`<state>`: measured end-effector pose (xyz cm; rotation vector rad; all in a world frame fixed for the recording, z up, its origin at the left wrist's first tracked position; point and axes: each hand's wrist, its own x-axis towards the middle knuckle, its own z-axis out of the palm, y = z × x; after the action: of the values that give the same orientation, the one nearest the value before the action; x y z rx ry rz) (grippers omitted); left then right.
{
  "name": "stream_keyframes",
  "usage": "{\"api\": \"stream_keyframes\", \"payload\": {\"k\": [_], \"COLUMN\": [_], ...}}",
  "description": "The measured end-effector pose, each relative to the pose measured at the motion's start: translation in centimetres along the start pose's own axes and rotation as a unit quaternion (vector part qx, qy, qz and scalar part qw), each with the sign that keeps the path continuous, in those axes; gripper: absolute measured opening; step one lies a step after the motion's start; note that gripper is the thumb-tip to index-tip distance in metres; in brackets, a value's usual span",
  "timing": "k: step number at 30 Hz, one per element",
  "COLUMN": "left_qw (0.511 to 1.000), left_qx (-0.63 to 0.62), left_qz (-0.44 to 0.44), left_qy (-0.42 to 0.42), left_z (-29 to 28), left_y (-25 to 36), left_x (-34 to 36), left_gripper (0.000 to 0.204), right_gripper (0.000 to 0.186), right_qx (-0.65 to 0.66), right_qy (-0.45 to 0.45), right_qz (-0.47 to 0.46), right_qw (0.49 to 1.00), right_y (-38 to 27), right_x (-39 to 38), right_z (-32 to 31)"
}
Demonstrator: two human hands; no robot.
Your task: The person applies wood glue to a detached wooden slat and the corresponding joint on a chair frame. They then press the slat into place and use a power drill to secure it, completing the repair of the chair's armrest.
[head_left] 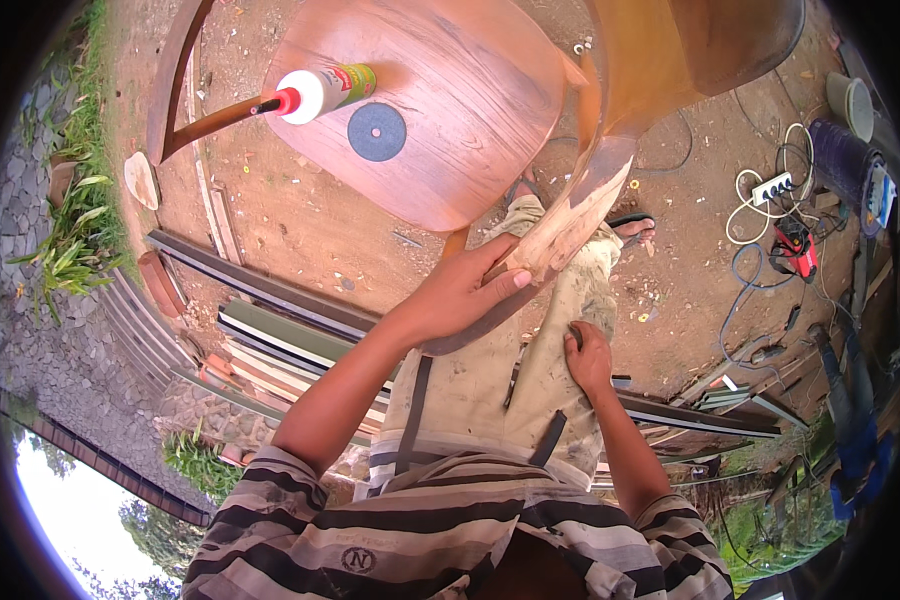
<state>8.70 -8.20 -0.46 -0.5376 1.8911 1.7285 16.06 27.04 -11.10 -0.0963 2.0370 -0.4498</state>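
Note:
A wooden chair is in front of me, its brown seat (470,150) at the far middle. My left hand (465,290) is closed round the near end of its curved wooden rail (570,210), thumb on top. Pale, bare wood shows along part of that rail. Over my thigh, my right hand (590,357) is apart from the chair, fingers curled. Something small and dark shows at its fingertips, too unclear to name. On the seat lie a white glue bottle (315,95) with a red cap and, beside it, a round dark abrasive disc (377,131).
A white power strip (772,188) with tangled cords lies on the dirt at the right, near a red power tool (796,248). Behind them stand a pale bucket (850,105) and a dark purple drum (840,160). Long wooden boards (270,285) lie at the left.

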Motion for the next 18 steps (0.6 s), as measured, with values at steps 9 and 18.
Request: {"api": "stream_keyframes", "payload": {"k": [9, 18], "left_qw": [0.872, 0.781], "left_qx": [-0.050, -0.068], "left_qz": [-0.057, 0.210], "left_qy": [0.484, 0.584], "left_z": [-9.6, -17.3], "left_y": [-8.8, -13.6], "left_x": [1.4, 12.5], "left_gripper": [0.082, 0.055], "right_gripper": [0.036, 0.036], "right_qx": [0.169, 0.242], "right_qy": [0.043, -0.129], "right_qz": [0.196, 0.381], "right_qw": [0.965, 0.883], "right_y": [7.0, 9.8], "right_x": [-19.7, -30.9], "right_z": [-2.7, 4.6]}}
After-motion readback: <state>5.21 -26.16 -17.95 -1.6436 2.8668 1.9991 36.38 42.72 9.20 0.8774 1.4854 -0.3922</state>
